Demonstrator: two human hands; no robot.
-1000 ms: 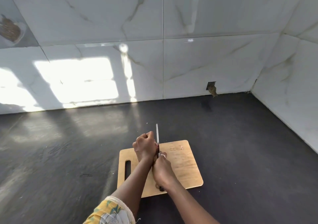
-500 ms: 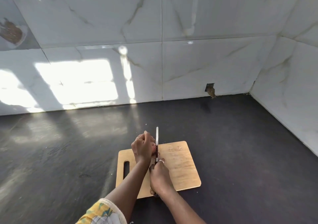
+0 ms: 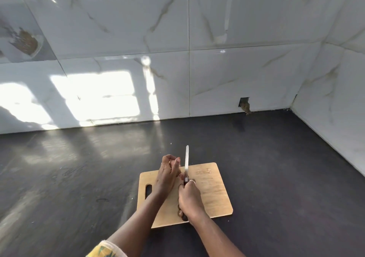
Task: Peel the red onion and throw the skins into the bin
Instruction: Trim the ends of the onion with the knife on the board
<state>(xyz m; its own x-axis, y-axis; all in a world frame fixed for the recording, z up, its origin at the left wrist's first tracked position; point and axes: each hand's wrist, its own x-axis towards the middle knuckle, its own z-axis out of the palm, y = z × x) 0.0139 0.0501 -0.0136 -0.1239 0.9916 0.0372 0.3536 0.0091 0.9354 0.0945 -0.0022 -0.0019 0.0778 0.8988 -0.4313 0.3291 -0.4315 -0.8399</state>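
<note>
A wooden cutting board (image 3: pixel 216 193) lies on the dark counter in front of me. My left hand (image 3: pixel 167 172) is over the board's far left part, its fingers curled round the red onion (image 3: pixel 181 176). Only a reddish sliver of the onion shows beside my palm. My right hand (image 3: pixel 190 199) grips the dark handle of a knife (image 3: pixel 186 161). The pale blade points away from me, just right of my left fingers. No bin is in view.
The dark counter (image 3: pixel 276 168) runs back to white marble-look wall tiles (image 3: pixel 227 83) and meets a side wall at the right. A small hole in the tile (image 3: pixel 244 104) sits low on the back wall. Bright sun patches fall at the left.
Both hands stay together over the board. The blade has shifted slightly right relative to the board, and my left fingers have bunched up a little apart from it.
</note>
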